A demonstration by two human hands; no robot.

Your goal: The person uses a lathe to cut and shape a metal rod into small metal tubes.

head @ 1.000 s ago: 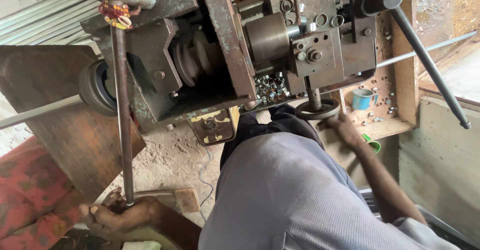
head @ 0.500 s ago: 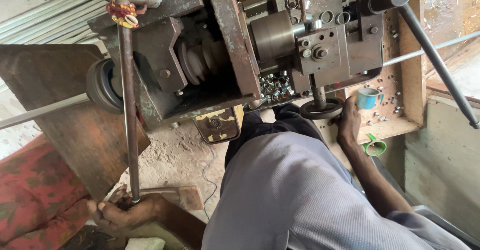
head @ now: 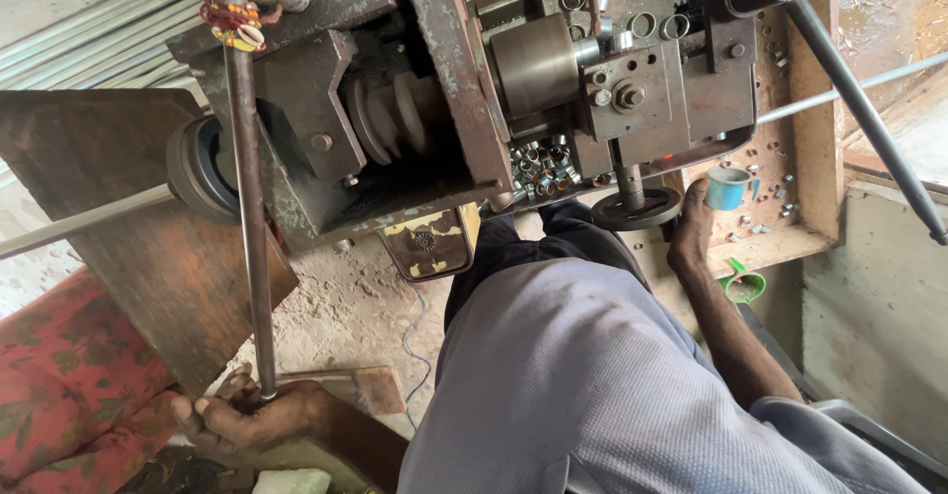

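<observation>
Rod point(head: 249, 227) was the thing in hand: a long rusty steel bar whose long axis ran nearly straight up and down the picture, from a knot of red and yellow thread point(head: 233, 18) tied near its top down to its lower end, where it was gripped. The left hand point(head: 247, 420) was closed around that lower end, fingers wrapped and clamped on it, so the bar lay directly above that hand and leaned only slightly. The right hand point(head: 689, 232) was well apart from it, far across the machine point(head: 434, 109), and was laid against the small black handwheel point(head: 637, 209) under the block of the machine (whether the wheel was actually pinched or merely touched could not be told). The left hand was thus by far the nearer to the bar, the right being taken up on the other side of the knee in grey cloth point(head: 583, 375). A small blue cup point(head: 728, 188) stood just beside the right hand on the wooden shelf point(head: 800, 138), and a heap of small shiny rings point(head: 538, 163) lay in the machine's tray between the two hands.
</observation>
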